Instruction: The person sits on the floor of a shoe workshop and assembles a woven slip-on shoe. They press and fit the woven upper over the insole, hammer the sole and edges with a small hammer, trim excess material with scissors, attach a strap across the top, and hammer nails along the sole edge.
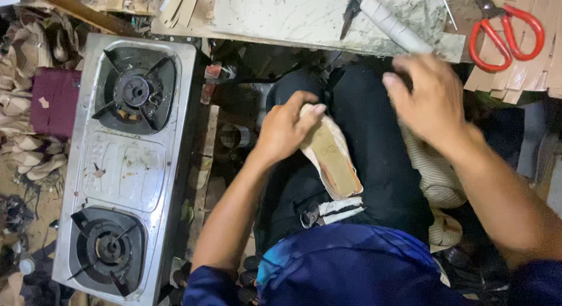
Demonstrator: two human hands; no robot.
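Matt, perhaps leather insole; dull scratched steel stove.

Head camera — straight down, close over lap

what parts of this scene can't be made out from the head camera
Head view only:
- Right hand: motion-blurred, so its grip and fingertips are unclear.
- Tan flat shoe sole with cream woven edge: its toe end is covered by the left hand.
- Red-handled scissors: blades cut off by the top edge.
- Steel two-burner gas stove: its near corner runs out of the bottom edge.
- Space under the marble slab: too dark to read.
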